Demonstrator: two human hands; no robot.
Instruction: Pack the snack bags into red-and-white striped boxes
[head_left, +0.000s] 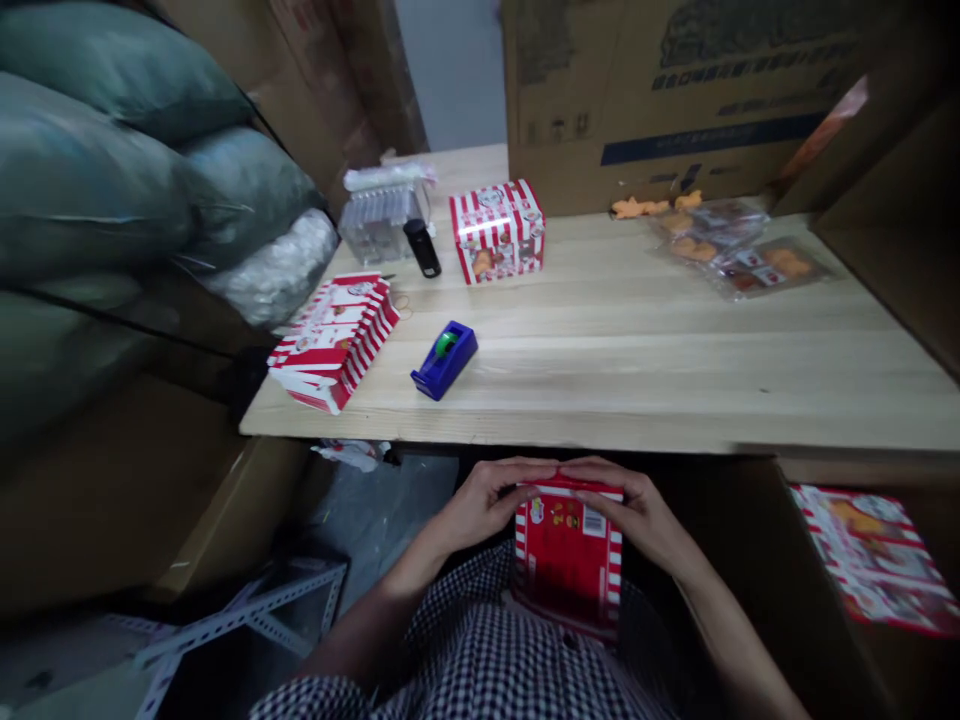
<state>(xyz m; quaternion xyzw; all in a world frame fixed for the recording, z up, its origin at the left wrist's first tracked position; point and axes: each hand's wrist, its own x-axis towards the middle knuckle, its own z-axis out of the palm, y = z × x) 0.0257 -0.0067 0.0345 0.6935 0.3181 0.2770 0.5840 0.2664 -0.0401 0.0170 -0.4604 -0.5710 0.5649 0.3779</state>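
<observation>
A red-and-white striped carton (568, 565) rests against my lap, below the table's front edge, with a barcode panel facing me. My left hand (491, 500) grips its upper left edge, thumb in front and fingers over the top. On the upper right edge, my right hand (630, 505) holds it the same way. Both hands nearly meet at the middle of the top edge. Beyond them on the table sits a blue tape dispenser (445, 362) with a green core.
A flat striped carton stack (337, 330) lies at the table's left, near a formed striped box (499, 232), a black bottle (423, 248) and clear plastic trays (382, 220). Bagged orange pieces (780, 265) lie at back right. Another printed carton (877, 555) is at lower right.
</observation>
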